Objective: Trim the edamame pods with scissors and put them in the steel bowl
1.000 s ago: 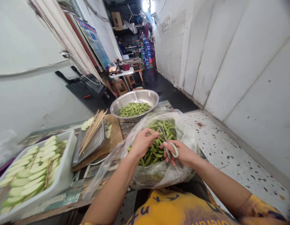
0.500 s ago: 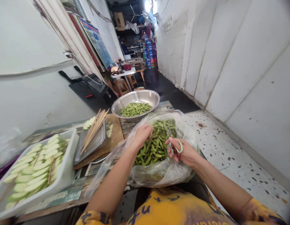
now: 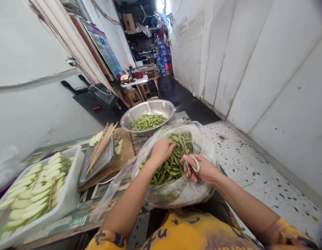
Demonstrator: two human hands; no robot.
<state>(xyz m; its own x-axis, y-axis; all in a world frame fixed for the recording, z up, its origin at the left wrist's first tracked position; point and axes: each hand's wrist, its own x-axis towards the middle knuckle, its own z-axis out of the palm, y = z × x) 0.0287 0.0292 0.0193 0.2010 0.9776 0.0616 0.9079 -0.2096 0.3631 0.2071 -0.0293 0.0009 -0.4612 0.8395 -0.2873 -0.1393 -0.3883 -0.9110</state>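
A clear plastic bag (image 3: 176,192) full of green bean pods (image 3: 174,163) rests in front of me. My left hand (image 3: 161,151) reaches down into the pods with its fingers curled among them. My right hand (image 3: 200,169) is closed on a pair of scissors with pale green handles (image 3: 192,164), blades pointing up and away over the pods. Beyond the bag stands a steel bowl (image 3: 147,109) holding more green pods.
A white tub (image 3: 69,187) of pale green slices sits at the left. Beside it a metal tray (image 3: 98,163) with wooden skewers (image 3: 101,144) rests on a wooden board (image 3: 124,152). A white wall runs along the right, speckled floor below.
My left hand went from the scissor blades down into the pods. The right hand with the scissors shifted slightly toward me.
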